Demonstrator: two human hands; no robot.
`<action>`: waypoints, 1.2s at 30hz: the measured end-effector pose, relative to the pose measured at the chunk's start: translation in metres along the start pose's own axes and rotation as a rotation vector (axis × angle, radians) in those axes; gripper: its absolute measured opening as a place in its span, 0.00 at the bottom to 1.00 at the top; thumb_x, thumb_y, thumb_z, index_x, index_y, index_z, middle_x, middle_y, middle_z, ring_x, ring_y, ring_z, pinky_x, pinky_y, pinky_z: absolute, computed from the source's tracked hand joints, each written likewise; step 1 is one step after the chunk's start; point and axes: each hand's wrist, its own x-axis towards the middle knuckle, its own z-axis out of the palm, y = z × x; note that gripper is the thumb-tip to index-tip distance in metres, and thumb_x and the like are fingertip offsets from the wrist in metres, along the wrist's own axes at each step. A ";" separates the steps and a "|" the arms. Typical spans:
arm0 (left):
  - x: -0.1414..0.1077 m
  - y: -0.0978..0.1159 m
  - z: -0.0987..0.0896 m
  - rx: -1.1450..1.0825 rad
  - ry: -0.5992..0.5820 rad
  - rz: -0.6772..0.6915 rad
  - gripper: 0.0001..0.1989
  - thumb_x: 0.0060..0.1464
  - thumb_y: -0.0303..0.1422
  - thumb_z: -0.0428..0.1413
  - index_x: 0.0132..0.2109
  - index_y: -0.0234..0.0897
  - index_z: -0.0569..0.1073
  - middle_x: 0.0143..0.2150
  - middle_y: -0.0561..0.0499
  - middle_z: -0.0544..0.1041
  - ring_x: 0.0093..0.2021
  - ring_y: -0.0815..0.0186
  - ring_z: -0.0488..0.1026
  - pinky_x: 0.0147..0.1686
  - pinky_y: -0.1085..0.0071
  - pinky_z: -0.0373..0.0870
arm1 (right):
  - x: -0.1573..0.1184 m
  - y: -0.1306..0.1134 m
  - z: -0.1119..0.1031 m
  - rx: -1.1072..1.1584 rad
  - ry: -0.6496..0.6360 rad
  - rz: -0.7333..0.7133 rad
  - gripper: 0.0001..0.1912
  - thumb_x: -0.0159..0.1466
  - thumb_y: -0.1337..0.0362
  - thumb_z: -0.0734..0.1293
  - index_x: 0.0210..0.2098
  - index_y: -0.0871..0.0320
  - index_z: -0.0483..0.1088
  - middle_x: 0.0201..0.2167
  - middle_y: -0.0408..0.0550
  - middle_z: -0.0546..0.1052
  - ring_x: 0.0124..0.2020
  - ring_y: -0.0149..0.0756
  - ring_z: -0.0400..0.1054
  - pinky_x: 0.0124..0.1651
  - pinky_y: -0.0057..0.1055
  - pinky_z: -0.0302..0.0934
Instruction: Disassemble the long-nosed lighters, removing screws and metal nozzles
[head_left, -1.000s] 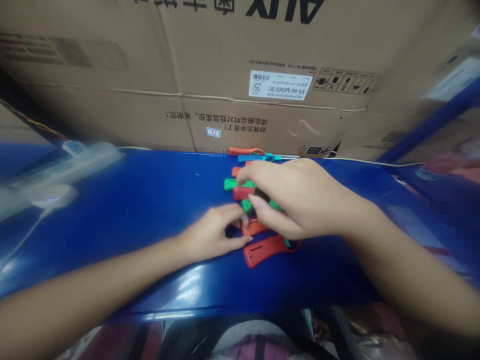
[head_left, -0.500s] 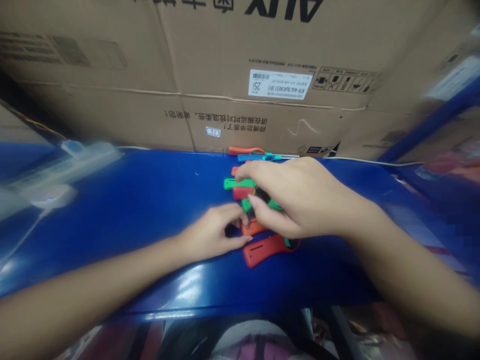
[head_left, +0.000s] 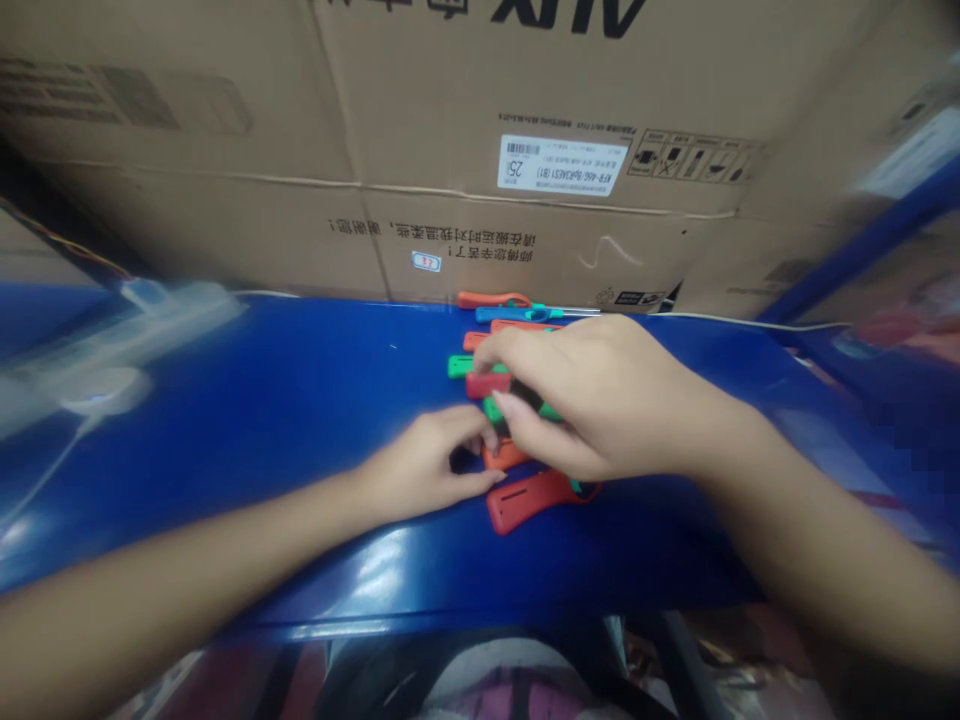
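While a big brown box is standing at the back of the blue table, a row of lighters is lying in front of it, running from the box toward the person. The box is blocking the far side and hiding its own inside. Its front is showing a white label, a little sticker and some upside-down words. A thin cord is running along the foot of the box. Over on the left, a blurry white strip, probably for power, is holding a plug, and a round white thing is sitting near it. On the right, a blue bar is slanting up.

The right hand is covering the middle of the row. Its thumb and pointing finger are bending toward each other with a gap between them, near a dark red lighter; I cannot tell if they are holding anything. The left hand is touching the orange lighter, its thumb and finger sitting a bit apart; I cannot tell if they are gripping. The red lighter is lying nearest the person. The blue lighter is pointing its thin rod to the right, near the box.
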 end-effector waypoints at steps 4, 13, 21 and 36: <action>0.000 0.000 0.000 -0.003 0.000 -0.010 0.08 0.56 0.33 0.62 0.42 0.37 0.74 0.39 0.50 0.79 0.38 0.63 0.76 0.37 0.69 0.72 | 0.001 -0.002 -0.002 0.014 -0.020 0.013 0.18 0.70 0.56 0.55 0.44 0.62 0.70 0.34 0.51 0.80 0.29 0.37 0.70 0.29 0.30 0.54; 0.000 0.000 0.000 0.020 0.015 0.025 0.07 0.55 0.31 0.63 0.39 0.36 0.73 0.36 0.52 0.77 0.35 0.66 0.75 0.35 0.71 0.70 | -0.001 0.000 -0.001 -0.007 -0.025 0.033 0.16 0.70 0.59 0.56 0.46 0.62 0.69 0.37 0.52 0.80 0.31 0.38 0.71 0.30 0.31 0.56; 0.000 0.000 0.001 0.010 -0.004 -0.012 0.07 0.56 0.33 0.62 0.40 0.36 0.73 0.37 0.51 0.78 0.36 0.64 0.75 0.35 0.70 0.70 | -0.001 0.002 0.000 0.038 -0.009 -0.013 0.18 0.70 0.54 0.56 0.45 0.62 0.68 0.33 0.49 0.79 0.28 0.37 0.69 0.30 0.31 0.54; 0.000 -0.001 0.000 0.025 -0.006 -0.011 0.08 0.56 0.34 0.62 0.40 0.37 0.73 0.39 0.51 0.78 0.38 0.64 0.76 0.36 0.70 0.71 | 0.000 0.000 -0.004 -0.022 -0.031 -0.007 0.18 0.71 0.56 0.55 0.41 0.61 0.70 0.29 0.47 0.76 0.25 0.34 0.65 0.28 0.30 0.48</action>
